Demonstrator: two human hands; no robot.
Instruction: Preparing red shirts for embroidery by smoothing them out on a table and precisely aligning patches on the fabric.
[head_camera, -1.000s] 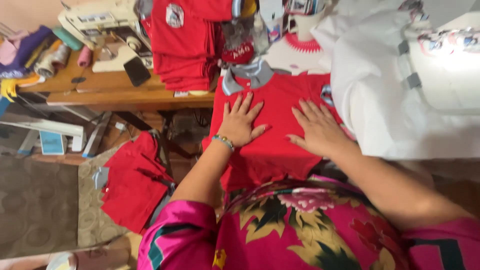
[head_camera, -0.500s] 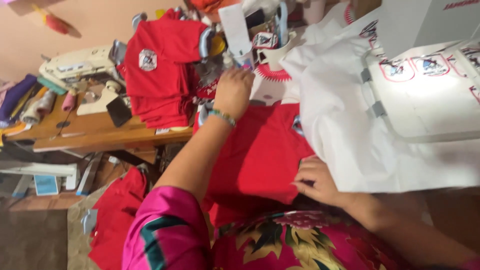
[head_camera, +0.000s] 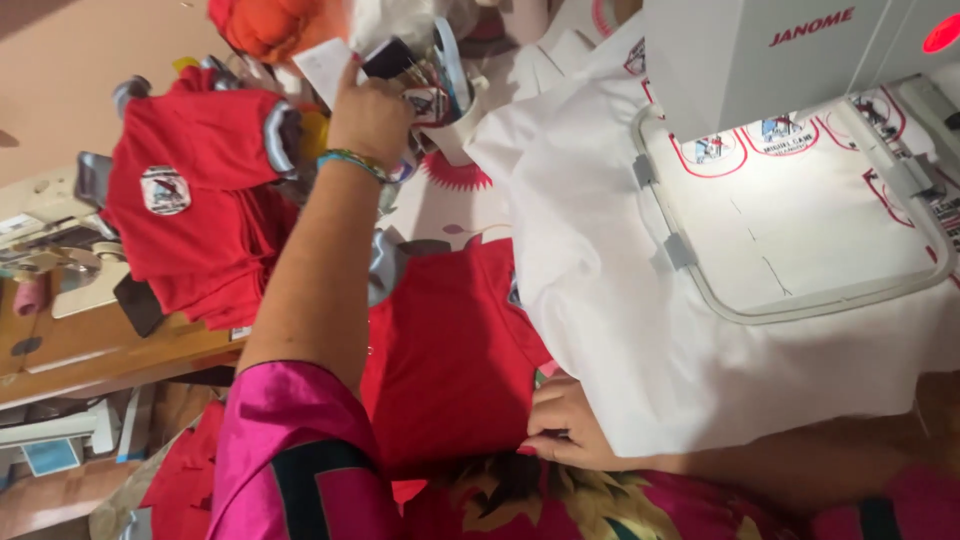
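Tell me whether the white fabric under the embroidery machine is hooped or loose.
Hooped. The white fabric lies flat inside the hoop frame under the embroidery machine, its surplus hanging outside the frame.

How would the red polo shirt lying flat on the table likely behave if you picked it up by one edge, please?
The red polo shirt would probably droop and fold, since it lies limp like thin cloth. It likely feels light and would not roll. The right hand pinning its edge suggests it slides easily.

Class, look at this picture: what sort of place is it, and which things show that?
Probably a small garment embroidery workshop: an embroidery machine stitching hooped white fabric, and a stack of red shirts.
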